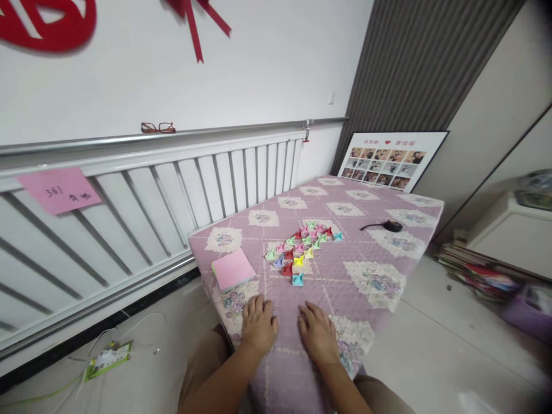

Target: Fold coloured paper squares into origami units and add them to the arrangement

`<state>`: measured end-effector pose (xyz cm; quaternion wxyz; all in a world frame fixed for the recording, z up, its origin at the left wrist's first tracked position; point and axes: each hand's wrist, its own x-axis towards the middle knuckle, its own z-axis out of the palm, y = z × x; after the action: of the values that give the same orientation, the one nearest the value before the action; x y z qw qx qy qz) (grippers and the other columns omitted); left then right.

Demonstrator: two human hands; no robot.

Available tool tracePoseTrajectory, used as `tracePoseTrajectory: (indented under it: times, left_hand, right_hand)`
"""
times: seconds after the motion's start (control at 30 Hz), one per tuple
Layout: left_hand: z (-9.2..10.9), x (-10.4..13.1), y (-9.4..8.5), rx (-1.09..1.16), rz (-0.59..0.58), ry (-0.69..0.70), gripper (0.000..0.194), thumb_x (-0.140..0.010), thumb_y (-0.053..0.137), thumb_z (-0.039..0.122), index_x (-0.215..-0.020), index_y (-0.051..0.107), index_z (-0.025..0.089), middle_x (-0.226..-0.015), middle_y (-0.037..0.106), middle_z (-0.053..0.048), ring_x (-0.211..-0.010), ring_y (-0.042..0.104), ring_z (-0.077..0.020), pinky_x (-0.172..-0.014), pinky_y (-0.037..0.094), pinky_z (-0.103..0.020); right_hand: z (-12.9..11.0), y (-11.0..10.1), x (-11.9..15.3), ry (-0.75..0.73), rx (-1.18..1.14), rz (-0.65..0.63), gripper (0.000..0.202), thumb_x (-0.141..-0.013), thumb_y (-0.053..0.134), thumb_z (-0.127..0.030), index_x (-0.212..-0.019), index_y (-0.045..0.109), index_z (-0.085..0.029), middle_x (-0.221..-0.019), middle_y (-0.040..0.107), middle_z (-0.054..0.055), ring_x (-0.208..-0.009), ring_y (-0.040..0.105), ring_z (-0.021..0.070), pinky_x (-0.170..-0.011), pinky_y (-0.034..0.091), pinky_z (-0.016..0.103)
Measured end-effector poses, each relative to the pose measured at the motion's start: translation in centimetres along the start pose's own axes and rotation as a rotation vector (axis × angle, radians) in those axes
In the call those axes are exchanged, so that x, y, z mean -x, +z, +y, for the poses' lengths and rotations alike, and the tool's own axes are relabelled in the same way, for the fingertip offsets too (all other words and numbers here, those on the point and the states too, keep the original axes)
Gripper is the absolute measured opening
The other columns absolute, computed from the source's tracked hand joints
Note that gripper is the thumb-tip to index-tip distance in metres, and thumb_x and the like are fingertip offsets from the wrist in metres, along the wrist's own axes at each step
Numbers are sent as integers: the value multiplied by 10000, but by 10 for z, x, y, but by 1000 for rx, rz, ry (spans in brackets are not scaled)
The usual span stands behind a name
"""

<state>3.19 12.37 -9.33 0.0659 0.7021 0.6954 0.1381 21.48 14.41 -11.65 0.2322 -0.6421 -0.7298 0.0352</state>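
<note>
My left hand (259, 323) lies palm down on the patterned tablecloth (287, 368), holding nothing, just below a stack of square paper with a pink sheet on top (234, 269). To its right, my right hand (318, 332) also rests flat on the cloth with nothing in it. Beyond both hands, several small folded paper pieces in green, pink, red, yellow, purple and blue stand in slanting rows. The nearest is a blue folded piece (298, 280); a yellow one (298, 261) sits behind it.
A black round object with a short strap (392, 226) lies at the table's right. A photo board (390, 161) leans at the far end. The white radiator (233, 178) runs along the left, with glasses (158, 127) above. A power strip (110, 359) is on the floor.
</note>
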Motion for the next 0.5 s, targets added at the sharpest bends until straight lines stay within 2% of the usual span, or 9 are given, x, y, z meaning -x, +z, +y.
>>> tracePoseTrajectory:
  times: [0.17,0.33,0.43,0.5]
  left_hand:
    - [-4,3,-2,58,19,13,389,-850,506,369,-1217,553,250,-1385,437,-62,-1309,298,-264,-1103,205,-452]
    - [-12,7,-3,107,103,55,280,-858,479,231,-1104,613,240,-1231,565,-30,-1175,453,-191,-1044,319,-349]
    - [-26,0,-14,84,126,75,296,-856,455,164,-1091,622,227,-1198,586,-32,-1134,487,-170,-1021,345,-301]
    - [-41,-12,-26,55,153,64,312,-862,459,176,-1134,604,226,-1238,562,-47,-1172,463,-192,-1037,329,-327]
  right_hand:
    - [-10,-5,20,-14,99,-44,362,-877,426,-318,-1173,620,-241,-1308,564,64,-1223,466,255,-996,337,434]
    - [-13,-8,21,-24,94,-34,358,-872,431,-315,-1161,629,-241,-1302,568,74,-1212,478,260,-979,352,438]
    - [-14,-10,22,-20,85,-30,352,-870,436,-315,-1151,635,-243,-1297,572,75,-1214,481,263,-980,355,442]
    - [-14,-10,22,-13,81,-30,348,-872,433,-314,-1143,639,-243,-1297,572,75,-1214,483,263,-980,356,444]
